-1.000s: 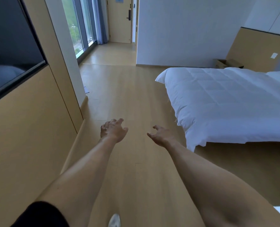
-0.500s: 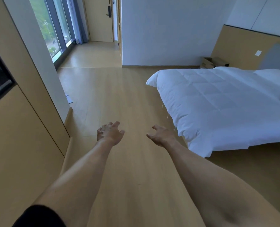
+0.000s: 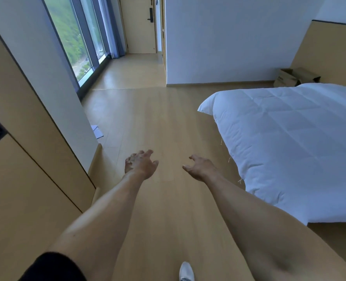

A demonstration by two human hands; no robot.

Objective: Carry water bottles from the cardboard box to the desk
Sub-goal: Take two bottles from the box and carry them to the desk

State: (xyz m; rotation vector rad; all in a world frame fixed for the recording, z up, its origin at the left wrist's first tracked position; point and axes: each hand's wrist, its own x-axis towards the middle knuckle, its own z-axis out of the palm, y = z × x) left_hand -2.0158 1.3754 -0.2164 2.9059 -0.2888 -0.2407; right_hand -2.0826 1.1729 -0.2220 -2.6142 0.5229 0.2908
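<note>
Both arms reach out in front of me over the wooden floor. My left hand (image 3: pixel 140 164) is empty, fingers loosely curled and apart. My right hand (image 3: pixel 200 167) is empty too, fingers spread. An open cardboard box (image 3: pixel 294 77) stands on the floor at the far right, against the wall behind the bed's far corner, well away from both hands. No water bottle and no desk is in view.
A bed with a white duvet (image 3: pixel 289 142) fills the right side. A wood-panelled wall (image 3: pixel 32 159) runs along the left, then a floor-length window (image 3: pixel 77 39). A door (image 3: pixel 140 25) closes the far hallway. Papers (image 3: pixel 97 131) lie on the floor by the wall.
The view has moved forward along the floor and turned right; the panelled wall and dark screen slid off to the left and the box came closer. Both hands stay outstretched and empty.
</note>
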